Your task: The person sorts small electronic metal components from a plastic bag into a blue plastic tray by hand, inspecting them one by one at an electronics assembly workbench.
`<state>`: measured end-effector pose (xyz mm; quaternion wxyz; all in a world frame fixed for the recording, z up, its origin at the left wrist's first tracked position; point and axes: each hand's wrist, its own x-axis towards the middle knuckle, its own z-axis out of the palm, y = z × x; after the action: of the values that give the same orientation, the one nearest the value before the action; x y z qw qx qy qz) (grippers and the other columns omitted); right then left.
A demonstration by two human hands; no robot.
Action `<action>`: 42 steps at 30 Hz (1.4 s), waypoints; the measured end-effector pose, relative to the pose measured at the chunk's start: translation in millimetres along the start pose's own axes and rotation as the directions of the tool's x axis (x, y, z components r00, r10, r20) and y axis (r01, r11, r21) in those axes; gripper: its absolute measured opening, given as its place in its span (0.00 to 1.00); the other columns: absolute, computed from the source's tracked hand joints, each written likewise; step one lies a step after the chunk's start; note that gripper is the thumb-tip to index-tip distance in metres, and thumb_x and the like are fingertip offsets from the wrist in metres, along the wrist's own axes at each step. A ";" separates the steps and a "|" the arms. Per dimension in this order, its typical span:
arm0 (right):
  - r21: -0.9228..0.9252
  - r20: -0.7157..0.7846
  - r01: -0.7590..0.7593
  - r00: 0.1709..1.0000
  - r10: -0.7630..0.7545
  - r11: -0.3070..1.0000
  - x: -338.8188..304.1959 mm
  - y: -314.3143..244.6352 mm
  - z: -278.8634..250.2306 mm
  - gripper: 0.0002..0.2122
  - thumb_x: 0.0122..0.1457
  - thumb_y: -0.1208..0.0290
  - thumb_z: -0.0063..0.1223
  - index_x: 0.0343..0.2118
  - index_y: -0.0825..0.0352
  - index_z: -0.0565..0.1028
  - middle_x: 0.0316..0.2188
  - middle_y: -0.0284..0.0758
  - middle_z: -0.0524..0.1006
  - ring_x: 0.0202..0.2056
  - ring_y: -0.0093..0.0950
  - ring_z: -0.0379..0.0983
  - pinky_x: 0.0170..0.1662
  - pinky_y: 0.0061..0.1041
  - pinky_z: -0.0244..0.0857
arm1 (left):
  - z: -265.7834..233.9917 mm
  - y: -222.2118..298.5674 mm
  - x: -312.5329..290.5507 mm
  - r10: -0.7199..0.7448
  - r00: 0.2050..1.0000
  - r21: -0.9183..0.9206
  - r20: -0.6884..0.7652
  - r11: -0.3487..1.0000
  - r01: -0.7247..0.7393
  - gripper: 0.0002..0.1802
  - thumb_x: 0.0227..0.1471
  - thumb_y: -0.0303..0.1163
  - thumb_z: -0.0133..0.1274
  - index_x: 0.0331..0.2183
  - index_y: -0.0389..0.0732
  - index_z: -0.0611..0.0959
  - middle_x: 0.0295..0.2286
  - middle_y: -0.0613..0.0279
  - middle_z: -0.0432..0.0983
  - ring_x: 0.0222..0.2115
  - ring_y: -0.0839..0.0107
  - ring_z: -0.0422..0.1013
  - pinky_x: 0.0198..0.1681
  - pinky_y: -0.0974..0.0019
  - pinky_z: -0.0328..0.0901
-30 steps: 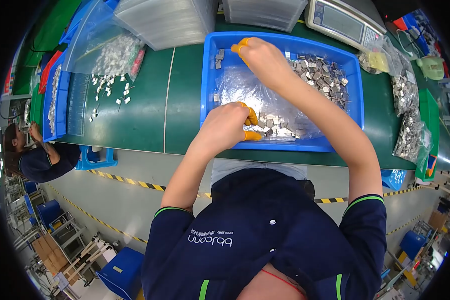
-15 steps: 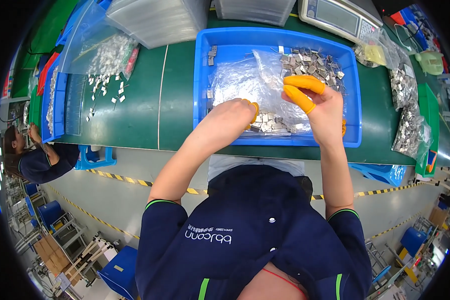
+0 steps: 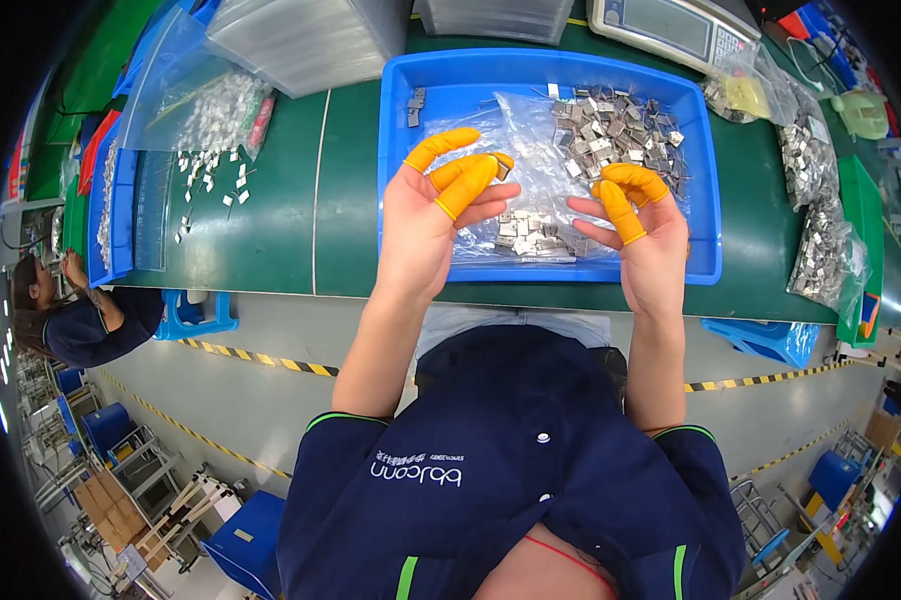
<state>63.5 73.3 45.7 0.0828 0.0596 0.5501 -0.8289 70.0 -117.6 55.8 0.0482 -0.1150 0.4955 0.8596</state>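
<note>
My left hand (image 3: 432,218) is raised palm-up over the near left part of the blue tray (image 3: 392,190). Its orange-capped fingertips pinch a small metal part (image 3: 503,168). My right hand (image 3: 642,238) is held up beside it over the tray's near right side, orange-capped fingers apart and nothing in them. In the tray lies a clear plastic bag (image 3: 530,140). A pile of small grey metal parts (image 3: 610,125) lies at the far right, and more parts (image 3: 530,232) lie between my hands.
A weighing scale (image 3: 670,25) and stacked clear trays (image 3: 310,35) stand behind the tray. Bags of metal parts (image 3: 820,240) lie at right. Loose parts (image 3: 210,180) and a bag lie on the green mat at left. Another person (image 3: 80,320) works at far left.
My right hand came back from the tray's far rim to the near side. Both hands rose out of the tray and now face each other, the left with a part at its fingertips.
</note>
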 end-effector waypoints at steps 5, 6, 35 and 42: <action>-0.032 0.020 0.005 1.000 -0.005 0.999 -0.2 4.7 -1.1 0.10 0.53 0.80 0.48 0.39 0.74 0.67 0.36 0.40 0.71 0.35 0.36 0.74 0.38 0.26 0.70 | 4.1 -8.2 -1.2 0.100 0.994 0.056 -0.047 0.994 -0.097 0.18 0.49 0.22 0.49 0.44 0.31 0.71 0.36 0.51 0.72 0.39 0.62 0.71 0.40 0.72 0.68; -0.081 0.041 0.081 0.996 -0.078 0.993 -1.1 5.3 1.6 0.11 0.53 0.80 0.49 0.40 0.74 0.67 0.37 0.40 0.71 0.35 0.35 0.74 0.40 0.26 0.69 | 3.2 -10.5 -1.2 0.101 0.994 0.069 -0.039 0.993 -0.098 0.18 0.49 0.22 0.49 0.44 0.31 0.70 0.37 0.51 0.72 0.39 0.63 0.71 0.40 0.72 0.68; -0.257 0.094 0.334 0.943 -0.321 0.907 -3.4 13.8 5.7 0.10 0.48 0.82 0.55 0.36 0.73 0.72 0.34 0.36 0.75 0.37 0.23 0.71 0.44 0.21 0.64 | 7.8 -38.4 -12.3 0.109 0.978 0.405 0.180 0.898 -0.175 0.12 0.51 0.25 0.49 0.38 0.30 0.73 0.33 0.56 0.74 0.35 0.71 0.71 0.41 0.71 0.65; -0.383 0.163 0.304 0.952 -0.260 0.872 -7.2 11.6 2.6 0.11 0.46 0.81 0.56 0.35 0.73 0.73 0.33 0.36 0.75 0.35 0.23 0.72 0.42 0.20 0.65 | 7.7 -40.0 -14.8 0.121 0.979 0.437 0.167 0.881 -0.183 0.09 0.47 0.22 0.51 0.35 0.32 0.75 0.30 0.58 0.74 0.31 0.74 0.72 0.36 0.73 0.65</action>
<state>72.9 67.0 37.6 0.0008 -0.0839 0.7067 -0.7025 91.0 -90.3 29.6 0.0392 -0.0033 0.6840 0.7284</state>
